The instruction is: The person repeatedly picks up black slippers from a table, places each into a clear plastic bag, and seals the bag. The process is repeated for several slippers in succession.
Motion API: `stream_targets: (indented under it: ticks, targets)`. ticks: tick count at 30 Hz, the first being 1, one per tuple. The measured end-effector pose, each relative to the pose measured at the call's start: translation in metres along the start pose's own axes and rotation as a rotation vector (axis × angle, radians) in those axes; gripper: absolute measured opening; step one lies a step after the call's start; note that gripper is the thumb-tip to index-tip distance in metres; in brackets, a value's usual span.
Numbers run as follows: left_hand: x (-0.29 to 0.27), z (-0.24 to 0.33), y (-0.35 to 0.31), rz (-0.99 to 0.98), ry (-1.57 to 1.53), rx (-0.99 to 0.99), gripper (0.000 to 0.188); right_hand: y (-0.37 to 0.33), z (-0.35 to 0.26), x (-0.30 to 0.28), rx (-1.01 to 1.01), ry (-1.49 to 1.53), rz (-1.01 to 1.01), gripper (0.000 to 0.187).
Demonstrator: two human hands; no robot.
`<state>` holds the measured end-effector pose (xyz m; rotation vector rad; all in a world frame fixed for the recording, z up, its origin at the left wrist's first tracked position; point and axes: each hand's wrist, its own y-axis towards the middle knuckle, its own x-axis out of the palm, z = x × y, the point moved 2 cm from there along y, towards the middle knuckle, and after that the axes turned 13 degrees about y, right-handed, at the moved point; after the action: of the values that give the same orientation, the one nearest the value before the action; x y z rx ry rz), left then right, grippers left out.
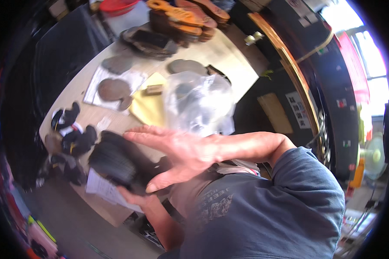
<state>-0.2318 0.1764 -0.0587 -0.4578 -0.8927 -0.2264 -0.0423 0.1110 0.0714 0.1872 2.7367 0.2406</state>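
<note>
A dark, ribbed, curved piece like a shoe sole point(112, 159) is raised near the table's front edge, blurred by motion. My left hand point(136, 197) grips it from below, with most of its fingers hidden behind it. Across its right side lies my right hand point(173, 151), fingers stretched out and thumb spread apart. Whether that palm presses on the piece cannot be made out. Several small black pieces point(80, 140) rest on the table just left of the held piece. White papers point(103, 190) lie beneath it.
Beyond my hands on the pale table point(242, 64) lie a clear plastic bag point(199, 101), a yellow sheet point(147, 108) with a small brown block point(154, 89), and brown-grey sole-shaped pieces point(112, 89). Orange shoe lasts point(177, 15) and a red-lidded tub point(119, 7) stand at the back.
</note>
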Motion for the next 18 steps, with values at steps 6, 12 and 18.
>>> stream_targets:
  ticks: [6,12,18]
  targets:
    - [0.080,-0.013,0.011,-0.724,-0.290,-0.408,0.078,-0.130,0.063,-0.240,0.242,0.018,0.859,0.034]
    - [0.077,-0.048,0.026,-0.793,-0.167,-0.683,0.051,-0.202,0.207,-0.285,0.496,-0.531,0.360,0.033]
    - [0.073,-0.054,-0.002,-0.819,-0.154,-0.879,0.052,-0.226,0.276,-0.283,0.355,-0.615,0.212,0.033]
